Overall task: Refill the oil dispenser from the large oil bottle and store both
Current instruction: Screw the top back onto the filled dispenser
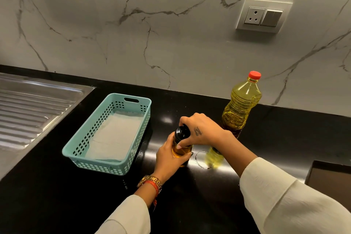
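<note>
The small glass oil dispenser [181, 151] stands on the black counter [275, 135], holding amber oil and topped by a black cap [182, 132]. My left hand [171, 158] grips its body from the left. My right hand [201, 131] comes from above, its fingers curled round the black cap. The large oil bottle [240, 104] with yellow oil and a red cap [254, 75] stands upright behind my right hand, near the wall. Its base is hidden by my right wrist.
A teal perforated basket [133, 144] lined with pale paper sits left of the dispenser. A steel sink drainboard [32, 108] fills the left side. A wall socket [263, 16] is on the marble backsplash. A brown surface [330, 176] adjoins the counter at right.
</note>
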Tool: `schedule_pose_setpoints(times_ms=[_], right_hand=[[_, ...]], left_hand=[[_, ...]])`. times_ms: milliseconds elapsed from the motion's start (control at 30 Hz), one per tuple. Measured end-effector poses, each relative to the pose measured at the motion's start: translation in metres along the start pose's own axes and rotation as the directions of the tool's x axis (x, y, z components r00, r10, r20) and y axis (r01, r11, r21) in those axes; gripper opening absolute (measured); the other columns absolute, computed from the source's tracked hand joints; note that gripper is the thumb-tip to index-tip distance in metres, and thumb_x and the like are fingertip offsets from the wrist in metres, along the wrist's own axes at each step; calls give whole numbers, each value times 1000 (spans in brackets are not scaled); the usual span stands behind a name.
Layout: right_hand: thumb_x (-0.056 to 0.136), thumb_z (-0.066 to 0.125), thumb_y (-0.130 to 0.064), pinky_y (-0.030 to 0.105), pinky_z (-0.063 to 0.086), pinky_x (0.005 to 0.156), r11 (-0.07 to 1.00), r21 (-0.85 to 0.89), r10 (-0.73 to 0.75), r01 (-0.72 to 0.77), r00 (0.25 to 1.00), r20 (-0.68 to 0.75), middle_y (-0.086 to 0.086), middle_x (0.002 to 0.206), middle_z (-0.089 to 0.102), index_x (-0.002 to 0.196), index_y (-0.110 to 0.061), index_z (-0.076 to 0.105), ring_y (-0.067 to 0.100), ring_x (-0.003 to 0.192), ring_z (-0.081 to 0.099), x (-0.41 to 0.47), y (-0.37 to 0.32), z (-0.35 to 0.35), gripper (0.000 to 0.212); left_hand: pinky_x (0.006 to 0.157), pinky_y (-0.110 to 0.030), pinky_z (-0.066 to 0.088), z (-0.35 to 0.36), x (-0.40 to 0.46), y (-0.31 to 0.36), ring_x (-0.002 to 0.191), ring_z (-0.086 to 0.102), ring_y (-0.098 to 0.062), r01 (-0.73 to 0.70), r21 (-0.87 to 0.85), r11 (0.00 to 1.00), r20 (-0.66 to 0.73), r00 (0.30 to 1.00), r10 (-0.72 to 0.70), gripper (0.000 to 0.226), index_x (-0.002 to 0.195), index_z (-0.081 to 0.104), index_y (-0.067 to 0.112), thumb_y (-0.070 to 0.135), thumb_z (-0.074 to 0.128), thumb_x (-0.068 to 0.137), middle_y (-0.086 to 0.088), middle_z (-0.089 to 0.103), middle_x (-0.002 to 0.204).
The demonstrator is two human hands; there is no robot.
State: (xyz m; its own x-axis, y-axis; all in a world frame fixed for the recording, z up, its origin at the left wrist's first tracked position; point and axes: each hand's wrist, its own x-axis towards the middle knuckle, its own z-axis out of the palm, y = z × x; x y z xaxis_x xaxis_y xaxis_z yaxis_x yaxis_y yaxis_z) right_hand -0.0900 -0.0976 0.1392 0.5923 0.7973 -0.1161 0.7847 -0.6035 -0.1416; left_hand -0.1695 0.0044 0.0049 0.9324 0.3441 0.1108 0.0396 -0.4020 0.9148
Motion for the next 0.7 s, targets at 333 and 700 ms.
schedule_pose_setpoints(times_ms=[333, 700], right_hand=[[66, 80, -34, 39, 45, 96, 995, 85, -64, 55, 993, 100, 4, 131, 51, 134, -27, 35, 23, 120, 46, -5, 3, -14, 82], [67, 79, -22, 32, 57, 74, 990, -9, -140, 144, 977, 161, 5, 107, 62, 116, -24, 55, 21, 96, 61, 13, 1, -16, 54]], left_hand=[[81, -28, 53, 0, 0, -2, 93, 63, -4, -10, -15, 1000, 1, 1000, 10, 71, 120, 45, 37, 51, 75, 57, 11, 66, 101], [85, -33, 53, -2, 0, -2, 99, 61, -5, -11, 14, 1000, 13, 1000, 11, 75, 123, 44, 35, 55, 73, 56, 11, 64, 108]])
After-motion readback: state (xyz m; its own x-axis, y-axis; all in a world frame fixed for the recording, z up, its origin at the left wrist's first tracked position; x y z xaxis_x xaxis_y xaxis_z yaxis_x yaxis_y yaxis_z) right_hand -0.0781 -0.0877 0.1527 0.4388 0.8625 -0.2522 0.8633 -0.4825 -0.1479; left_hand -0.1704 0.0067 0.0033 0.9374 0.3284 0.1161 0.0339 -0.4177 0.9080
